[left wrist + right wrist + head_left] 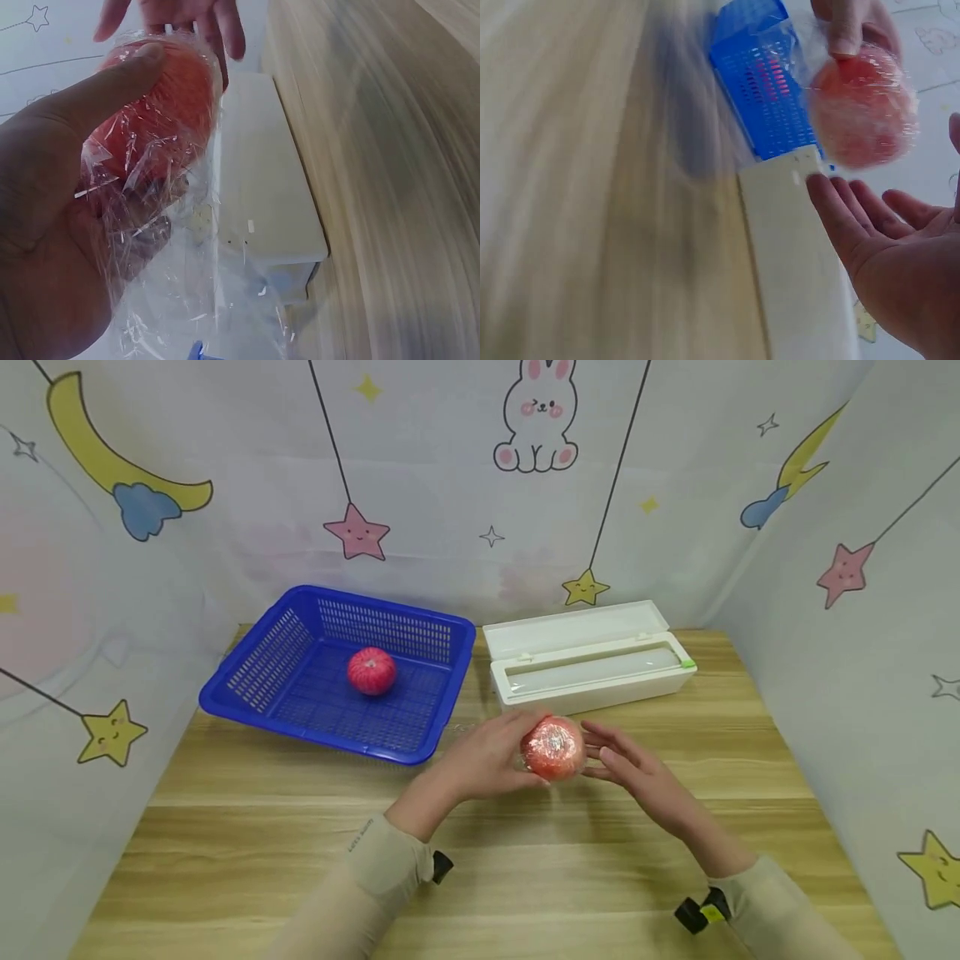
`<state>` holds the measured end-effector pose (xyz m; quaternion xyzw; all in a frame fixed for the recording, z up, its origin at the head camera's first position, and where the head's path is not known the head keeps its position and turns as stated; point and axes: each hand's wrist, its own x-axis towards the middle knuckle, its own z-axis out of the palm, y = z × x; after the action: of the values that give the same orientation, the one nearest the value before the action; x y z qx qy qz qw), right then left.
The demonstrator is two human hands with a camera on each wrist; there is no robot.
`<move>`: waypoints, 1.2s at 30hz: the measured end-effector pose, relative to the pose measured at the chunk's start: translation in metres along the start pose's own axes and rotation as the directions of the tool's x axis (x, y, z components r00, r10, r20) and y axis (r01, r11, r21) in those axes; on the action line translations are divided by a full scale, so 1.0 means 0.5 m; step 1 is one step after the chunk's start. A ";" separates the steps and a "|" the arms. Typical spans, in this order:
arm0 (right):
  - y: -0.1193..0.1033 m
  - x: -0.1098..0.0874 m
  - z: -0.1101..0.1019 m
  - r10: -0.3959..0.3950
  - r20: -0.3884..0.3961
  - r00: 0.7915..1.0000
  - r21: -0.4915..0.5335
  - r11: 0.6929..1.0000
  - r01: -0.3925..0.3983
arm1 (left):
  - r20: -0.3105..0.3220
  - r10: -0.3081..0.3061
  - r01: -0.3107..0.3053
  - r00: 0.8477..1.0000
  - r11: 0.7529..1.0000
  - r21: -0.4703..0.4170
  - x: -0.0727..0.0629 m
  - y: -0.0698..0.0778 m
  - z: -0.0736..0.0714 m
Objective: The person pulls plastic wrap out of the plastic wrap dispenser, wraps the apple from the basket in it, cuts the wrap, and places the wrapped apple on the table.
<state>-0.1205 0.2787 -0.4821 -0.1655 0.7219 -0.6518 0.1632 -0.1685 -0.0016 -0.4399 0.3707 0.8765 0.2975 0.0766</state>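
Observation:
My left hand (pixel 495 757) grips a red apple (pixel 553 748) wrapped in clear plastic film, with the thumb across its near side. In the left wrist view, a loose tail of the plastic film (pixel 187 292) hangs crumpled from the apple over the palm. Just right of the apple is my right hand (pixel 637 770), its fingers extended toward it. The right wrist view shows the right palm (pixel 907 270) facing up with a small gap to the wrapped apple (pixel 864 109).
At the back left a blue plastic basket (pixel 442 710) holds an unwrapped red apple (pixel 372 671). Behind the hands stands a white cling film dispenser (pixel 600 695), lid raised, with a film roll (pixel 600 670) inside. The wooden table (pixel 540 893) is bordered by printed cloth walls.

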 end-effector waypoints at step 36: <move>-0.020 0.050 0.031 0.076 -0.090 0.993 0.007 0.997 -0.076 | -0.431 0.025 -0.042 0.902 0.999 -0.031 -0.042 0.037 0.137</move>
<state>-0.1358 0.2527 -0.4743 -0.1081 0.7329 -0.6534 0.1556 -0.1180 0.0258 -0.4869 0.3094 0.8591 0.3907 -0.1165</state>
